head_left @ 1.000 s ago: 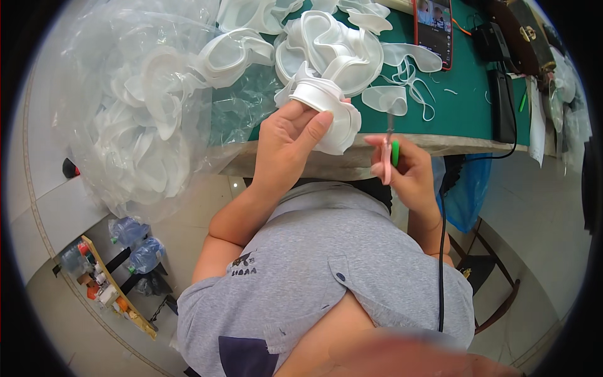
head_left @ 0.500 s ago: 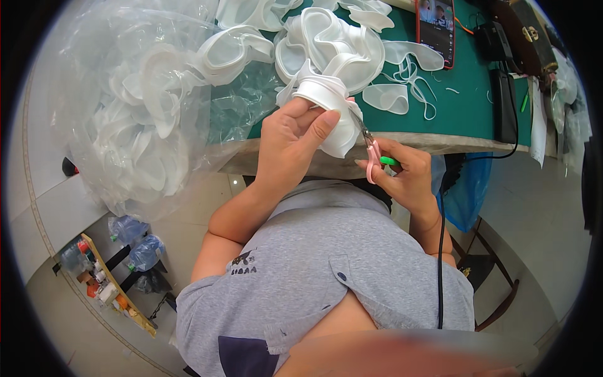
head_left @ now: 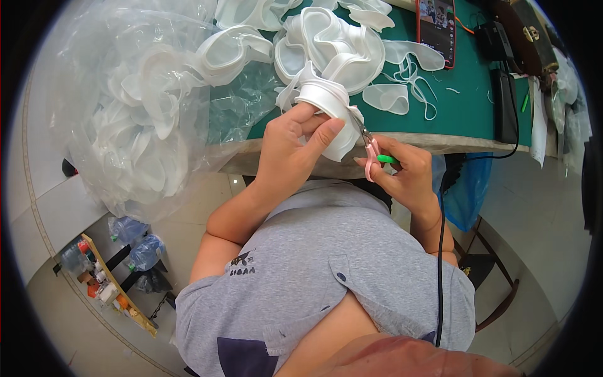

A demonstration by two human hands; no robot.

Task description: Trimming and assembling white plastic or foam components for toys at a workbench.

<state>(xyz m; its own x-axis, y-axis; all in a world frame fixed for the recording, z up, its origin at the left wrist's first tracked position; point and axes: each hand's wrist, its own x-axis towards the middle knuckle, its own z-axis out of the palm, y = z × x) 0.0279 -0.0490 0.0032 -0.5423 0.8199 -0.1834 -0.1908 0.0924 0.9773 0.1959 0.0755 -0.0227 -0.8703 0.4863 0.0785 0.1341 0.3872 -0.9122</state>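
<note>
My left hand (head_left: 298,141) pinches a curved white molded piece (head_left: 325,94) with a raised rim, thumb on its near side and fingers inside the curl. A thin, translucent white flap of it hangs down beside the thumb. In my right hand (head_left: 405,169) is a small pair of scissors (head_left: 372,149) with pink handles; something bright green shows at the finger loop. The metal blades reach up to the right edge of the white piece, and their tips are partly hidden by it. Just beyond lies a bundle of similar white curved pieces (head_left: 352,53).
A clear plastic bag (head_left: 144,119) full of white pieces covers the table's left. On the green tabletop (head_left: 468,116) lie flat offcuts (head_left: 386,98) and thin white strips (head_left: 414,81). A phone (head_left: 436,31) stands at the back right, near black boxes and a cable (head_left: 441,251).
The held white piece has turned slightly and its hanging flap sits a little lower. The scissors have shifted slightly along its right edge, while both hands keep their hold.
</note>
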